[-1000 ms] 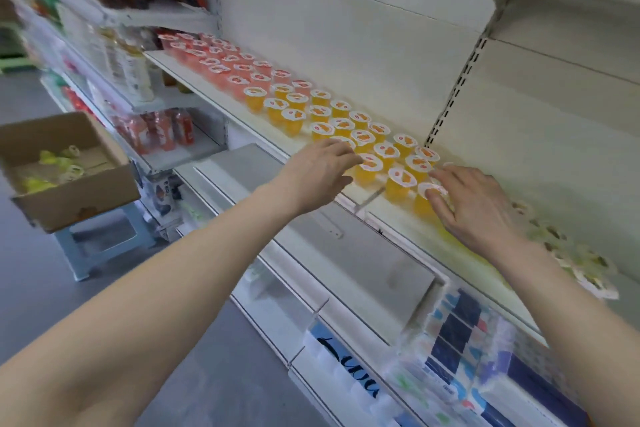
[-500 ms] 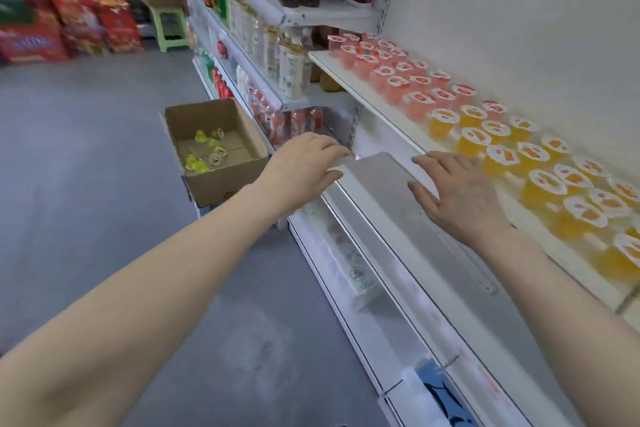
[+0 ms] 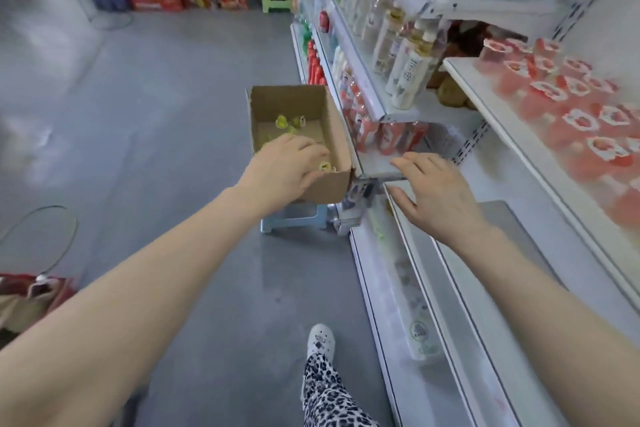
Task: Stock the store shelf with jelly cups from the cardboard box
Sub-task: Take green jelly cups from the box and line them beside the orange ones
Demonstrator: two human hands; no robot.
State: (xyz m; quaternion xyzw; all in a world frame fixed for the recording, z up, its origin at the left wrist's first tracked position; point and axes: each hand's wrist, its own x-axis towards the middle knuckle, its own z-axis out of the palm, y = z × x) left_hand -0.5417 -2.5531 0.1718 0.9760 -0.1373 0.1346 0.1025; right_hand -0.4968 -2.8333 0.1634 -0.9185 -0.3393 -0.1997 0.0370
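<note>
Few jelly cups (image 3: 281,121) show in the cardboard box (image 3: 334,128). They are yellow-green ones, a small cluster toward its far wall and one more at the near right corner, just beside my fingertips (image 3: 317,149). The box sits on a blue stool (image 3: 294,218), close against the shelving. My left grip (image 3: 284,166) reaches down into the near end, fingers curved over the bottom; whether they have closed on a cup I cannot tell. My right grip (image 3: 436,194) hangs open and empty over a low shelf's front edge. I'd take each cup lightly by its rim, lid up, so the soft wall doesn't buckle. The shelf (image 3: 465,74) up to my right carries rows of red cups (image 3: 550,90).
</note>
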